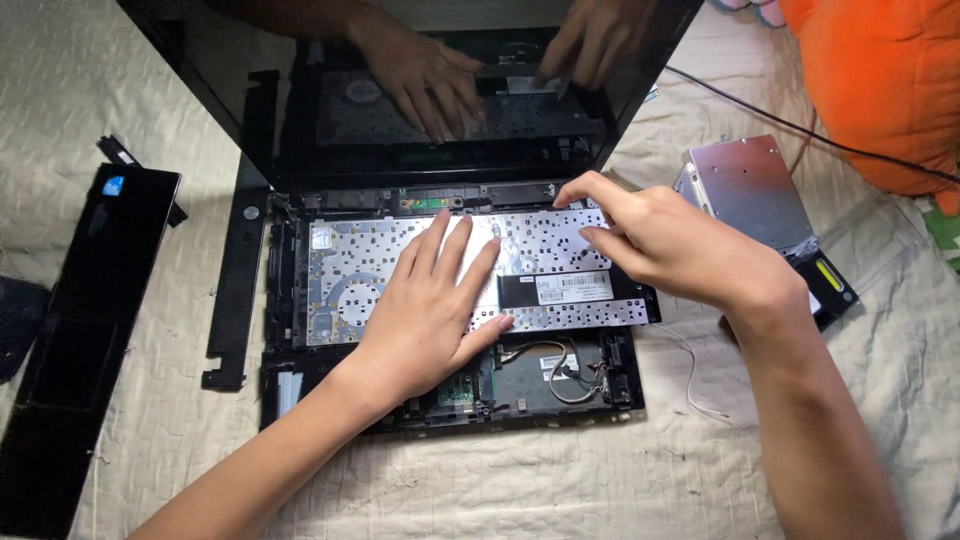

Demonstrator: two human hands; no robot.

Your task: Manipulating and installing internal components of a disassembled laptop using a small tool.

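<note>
Nearest, two bare forearms reach in from the lower edge over a cream quilted cloth (560, 480) that carries everything.

Left hand (435, 315): flat, fingers spread, palm down on the silver back of a keyboard (345, 275) flipped over on an opened black laptop base (560, 395); it holds nothing.

Right hand (665, 245): fingers bent, tips on the upper right edge of the keyboard; whether they pinch it cannot be told.

Keyboard: lies across the upper half of the base, a black label strip (565, 288) on its right part. Below it the base shows loose wires (550, 365) and a green board.

Left of the base: a long black trim strip (235, 290), then a black palm-rest panel (85, 330) well apart.

Right of the base: a thin white wire (690, 375), and a silver disc drive (755, 190) near the right wrist.

Farther: the dark laptop screen (300, 100), upright, mirroring both hands. A black cable (800, 128) runs past an orange cushion (880, 80) at the far right.
</note>
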